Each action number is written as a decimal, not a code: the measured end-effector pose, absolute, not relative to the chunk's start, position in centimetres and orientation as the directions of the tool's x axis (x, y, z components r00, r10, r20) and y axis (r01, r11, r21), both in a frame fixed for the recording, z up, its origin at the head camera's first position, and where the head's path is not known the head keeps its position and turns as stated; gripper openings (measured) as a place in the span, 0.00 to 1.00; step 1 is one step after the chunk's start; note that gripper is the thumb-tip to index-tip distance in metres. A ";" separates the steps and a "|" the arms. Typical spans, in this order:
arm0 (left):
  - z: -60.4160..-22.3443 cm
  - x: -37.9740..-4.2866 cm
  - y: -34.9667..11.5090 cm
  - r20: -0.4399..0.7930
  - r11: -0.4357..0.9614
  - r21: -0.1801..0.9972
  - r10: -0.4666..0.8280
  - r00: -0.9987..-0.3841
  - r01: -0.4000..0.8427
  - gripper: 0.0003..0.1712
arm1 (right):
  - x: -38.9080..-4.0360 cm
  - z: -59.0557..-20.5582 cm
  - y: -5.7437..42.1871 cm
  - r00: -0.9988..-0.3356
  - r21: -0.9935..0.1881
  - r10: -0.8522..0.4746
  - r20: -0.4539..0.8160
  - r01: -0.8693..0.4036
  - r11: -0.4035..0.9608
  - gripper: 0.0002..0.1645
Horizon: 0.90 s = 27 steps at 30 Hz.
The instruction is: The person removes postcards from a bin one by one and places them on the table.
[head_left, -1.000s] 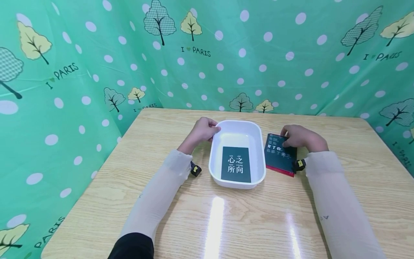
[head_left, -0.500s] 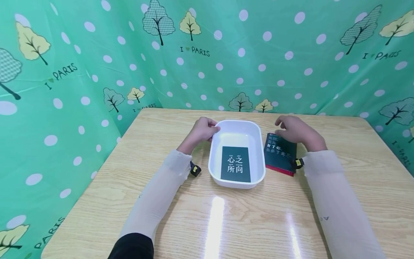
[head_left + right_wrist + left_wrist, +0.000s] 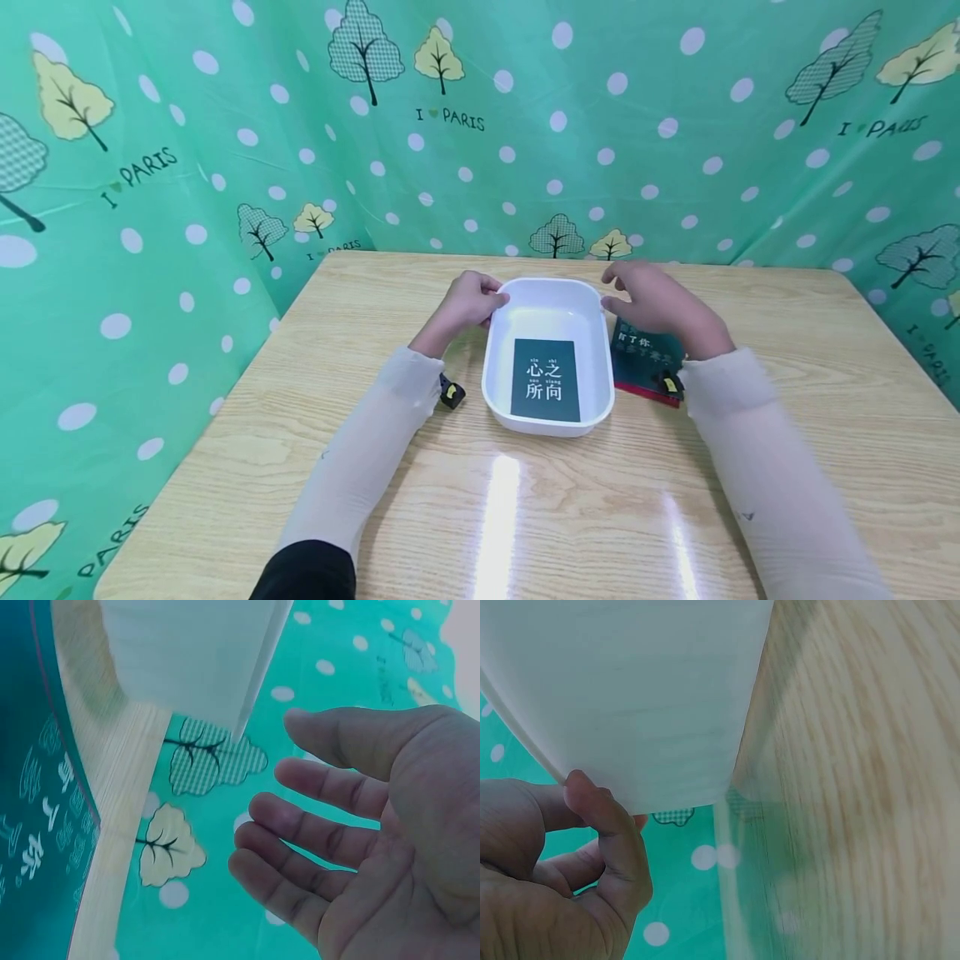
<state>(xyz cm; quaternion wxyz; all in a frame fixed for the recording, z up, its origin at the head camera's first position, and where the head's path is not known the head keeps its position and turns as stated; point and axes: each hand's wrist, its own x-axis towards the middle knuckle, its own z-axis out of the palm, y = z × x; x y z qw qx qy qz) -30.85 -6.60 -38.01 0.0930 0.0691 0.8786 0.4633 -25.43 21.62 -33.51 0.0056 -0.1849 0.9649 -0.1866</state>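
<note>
A white plastic basin (image 3: 551, 428) stands on the table, with a dark green booklet (image 3: 545, 404) bearing white characters lying flat inside. At its far left corner my left hand (image 3: 467, 302) pinches the rim; the left wrist view shows thumb and fingers of that hand (image 3: 592, 862) at the edge of the basin wall (image 3: 645, 712). My right hand (image 3: 660, 304) hovers by the far right corner, above a dark booklet with red beneath it (image 3: 641, 362). In the right wrist view the right hand (image 3: 360, 825) has relaxed, spread fingers, apart from the basin (image 3: 187, 660).
The wooden table (image 3: 300, 467) carries these things. A green patterned curtain (image 3: 465, 192) hangs behind its far edge and along the left side. Light reflections streak the table's near part.
My right hand has let go of the dark booklet, risen and moved left toward the basin's right rim. The left hand and the basin stay in place.
</note>
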 end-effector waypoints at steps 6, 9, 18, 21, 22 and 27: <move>-38.1 -30.8 -6.7 -0.107 0.559 0.829 0.203 -0.973 0.026 0.15 | -25.0 -33.9 19.8 -0.912 -0.317 -0.398 0.095 -0.407 0.857 0.24; -38.1 -30.8 -6.7 -0.104 0.557 0.830 0.205 -0.973 0.029 0.15 | -24.7 -34.0 18.7 -0.906 -0.307 -0.407 0.115 -0.422 0.853 0.24; -37.9 -30.8 -6.8 -0.103 0.557 0.830 0.205 -0.973 0.029 0.14 | -24.3 -34.8 16.0 -0.881 -0.303 -0.470 0.045 -0.461 0.834 0.33; -37.9 -30.8 -6.7 -0.105 0.558 0.829 0.206 -0.973 0.028 0.14 | -24.2 -35.1 15.5 -0.873 -0.307 -0.487 -0.012 -0.461 0.833 0.38; -37.9 -30.9 -6.7 -0.106 0.557 0.830 0.207 -0.973 0.029 0.14 | -24.2 -35.2 15.4 -0.871 -0.305 -0.491 -0.030 -0.460 0.834 0.40; -37.9 -31.0 -6.6 -0.102 0.554 0.832 0.211 -0.972 0.033 0.14 | -24.1 -35.8 15.1 -0.852 -0.289 -0.512 -0.106 -0.466 0.836 0.46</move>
